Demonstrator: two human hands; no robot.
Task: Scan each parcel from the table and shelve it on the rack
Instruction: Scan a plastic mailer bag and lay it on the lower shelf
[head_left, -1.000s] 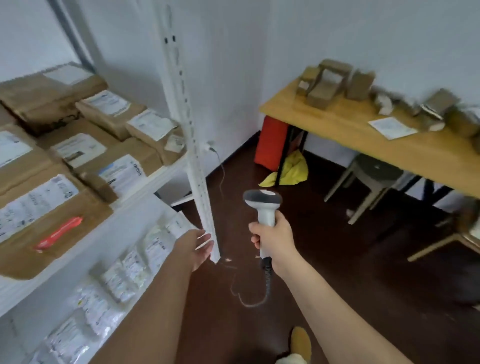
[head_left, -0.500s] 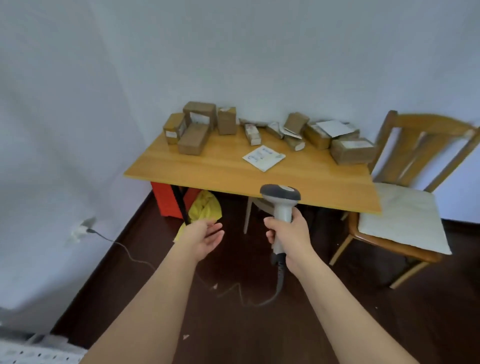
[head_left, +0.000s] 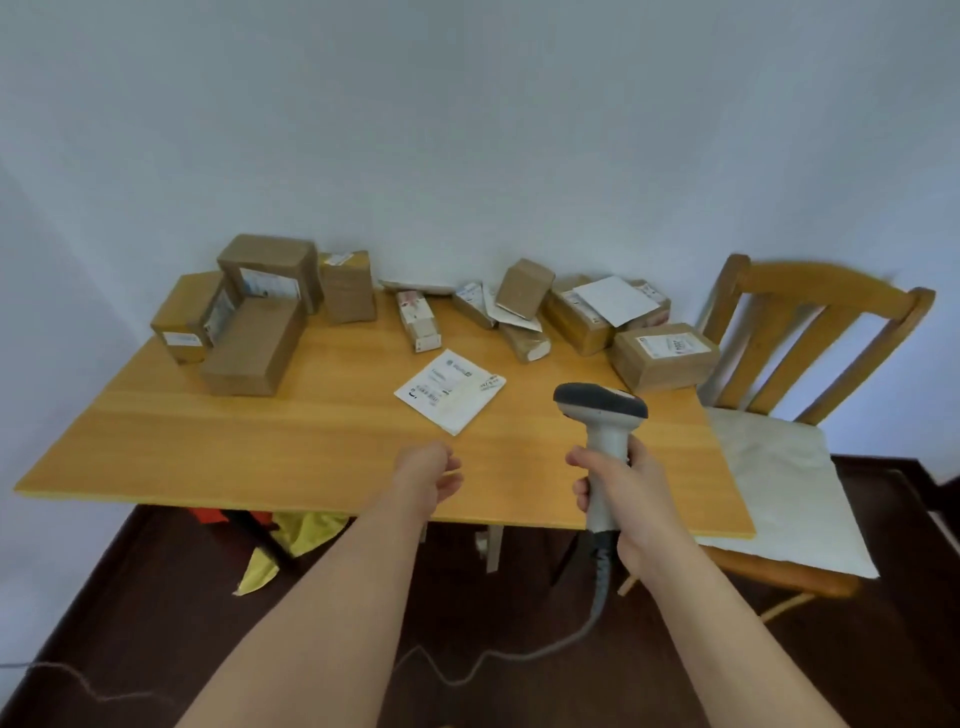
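1. Brown cardboard parcels (head_left: 254, 343) clustered along upper edge of wooden surface (head_left: 260, 447); label writing too small to read.
2. Right hand (head_left: 623, 493) gripping grey handheld scanner (head_left: 602, 431), lower centre.
3. Left hand (head_left: 428, 475) loosely curled, empty, over white flat mailer (head_left: 451, 391).

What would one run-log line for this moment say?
right hand: grips scanner | left hand: holds nothing, over table | parcels: unpicked

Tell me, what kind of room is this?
Probably a small parcel-sorting room: taped brown parcels line a wooden table, and the right hand holds a corded barcode scanner.
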